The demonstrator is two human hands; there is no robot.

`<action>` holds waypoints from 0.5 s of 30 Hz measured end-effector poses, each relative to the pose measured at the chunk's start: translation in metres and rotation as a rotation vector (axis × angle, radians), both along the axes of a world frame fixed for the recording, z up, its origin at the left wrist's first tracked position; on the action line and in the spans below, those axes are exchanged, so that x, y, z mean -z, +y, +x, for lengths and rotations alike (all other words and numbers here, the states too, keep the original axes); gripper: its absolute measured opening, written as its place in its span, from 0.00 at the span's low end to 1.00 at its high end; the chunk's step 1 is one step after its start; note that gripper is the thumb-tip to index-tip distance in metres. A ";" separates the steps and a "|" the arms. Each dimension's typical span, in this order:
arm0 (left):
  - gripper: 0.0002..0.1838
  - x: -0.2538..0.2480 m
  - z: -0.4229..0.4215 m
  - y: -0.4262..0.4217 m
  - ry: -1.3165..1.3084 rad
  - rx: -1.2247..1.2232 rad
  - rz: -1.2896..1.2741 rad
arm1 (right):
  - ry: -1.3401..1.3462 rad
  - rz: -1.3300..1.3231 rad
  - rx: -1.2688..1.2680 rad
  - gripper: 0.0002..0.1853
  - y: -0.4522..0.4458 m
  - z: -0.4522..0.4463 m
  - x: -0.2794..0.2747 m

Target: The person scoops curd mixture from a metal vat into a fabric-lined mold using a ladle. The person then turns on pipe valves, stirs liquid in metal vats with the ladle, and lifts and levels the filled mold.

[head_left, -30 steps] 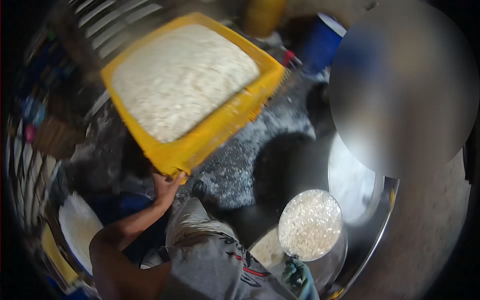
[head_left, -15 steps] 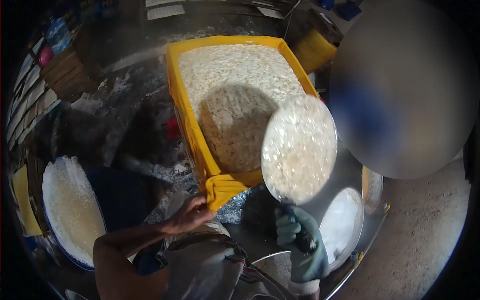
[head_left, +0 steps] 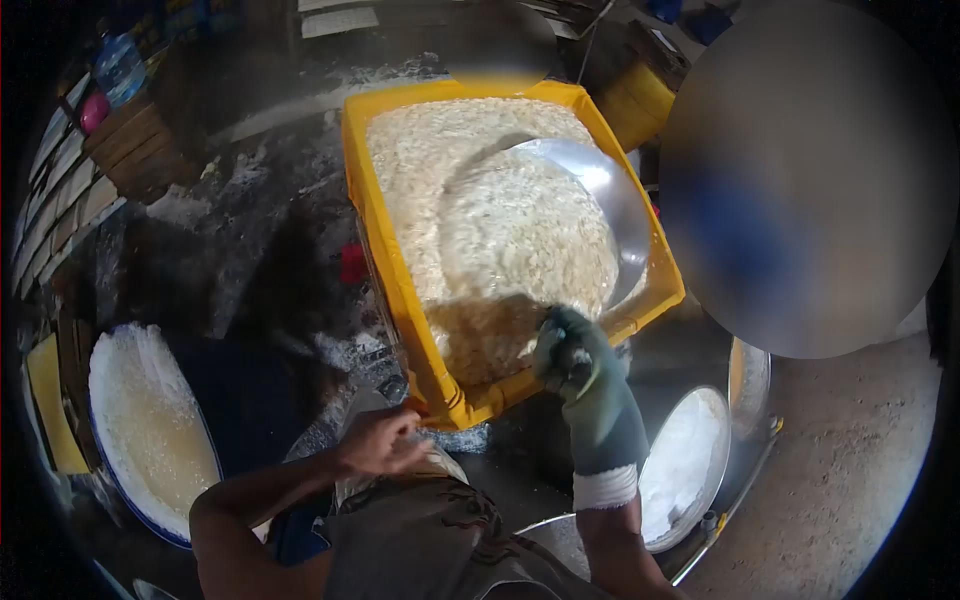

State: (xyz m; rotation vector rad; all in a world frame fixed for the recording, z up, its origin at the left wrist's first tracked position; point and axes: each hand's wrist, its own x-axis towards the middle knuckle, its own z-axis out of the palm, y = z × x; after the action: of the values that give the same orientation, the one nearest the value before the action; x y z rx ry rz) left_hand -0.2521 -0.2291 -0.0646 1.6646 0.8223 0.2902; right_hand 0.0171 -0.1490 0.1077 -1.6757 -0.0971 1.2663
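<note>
My right hand [head_left: 575, 360], in a grey-green work glove, is closed around the dark handle of a big round metal ladle [head_left: 625, 205]. The ladle lies tilted over a crate lined with yellow cloth [head_left: 408, 335], and pale, lumpy wet mass [head_left: 410, 190] spreads out from it. Most of the handle is hidden by the glove. Bare and slightly blurred, my left hand [head_left: 380, 442] is just below the crate's near-left corner, its fingers loosely bent and apart. The cloth is folded over that corner close to my fingertips.
A basin with pale liquid and a crusted white rim [head_left: 150, 430] stands at the left. On the right is a metal bowl of white material [head_left: 685, 465] beside a rail. A wooden box [head_left: 135, 145] is at the far left; a blurred round patch covers the upper right.
The loaded ladle has swung forward from beside the crate and tipped over it, its mass spreading inside. My left hand has let go of the cloth corner and drawn slightly back.
</note>
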 end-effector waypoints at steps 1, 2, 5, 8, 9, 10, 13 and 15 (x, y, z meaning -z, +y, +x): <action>0.19 0.021 -0.008 -0.003 0.006 0.018 0.006 | -0.141 0.030 0.039 0.11 0.002 0.001 -0.002; 0.21 0.057 -0.008 -0.009 0.044 -0.127 0.040 | -0.316 0.139 -0.055 0.09 0.008 0.020 0.003; 0.24 0.169 -0.026 -0.022 0.148 -0.245 0.008 | -0.265 0.290 0.141 0.09 0.035 0.097 0.017; 0.26 0.237 -0.023 -0.029 0.250 -0.158 -0.017 | -0.587 0.227 0.227 0.09 0.015 0.188 0.012; 0.27 0.248 -0.025 -0.023 0.284 -0.086 0.025 | -0.598 0.322 0.307 0.08 -0.011 0.188 0.003; 0.27 0.250 -0.019 -0.014 0.275 0.020 0.048 | -0.610 0.425 0.395 0.08 -0.043 0.189 -0.003; 0.27 0.234 0.017 -0.001 0.231 0.174 -0.039 | -0.519 0.639 0.624 0.07 -0.147 0.183 0.004; 0.25 0.251 0.060 -0.008 0.273 0.257 -0.053 | -0.441 0.653 0.753 0.07 -0.218 0.180 0.032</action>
State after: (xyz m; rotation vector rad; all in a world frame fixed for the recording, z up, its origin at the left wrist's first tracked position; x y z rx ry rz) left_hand -0.1920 -0.2372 -0.3152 1.7605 0.7972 -0.1393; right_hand 0.1974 -0.3670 0.0759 -1.1963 -0.1135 0.2377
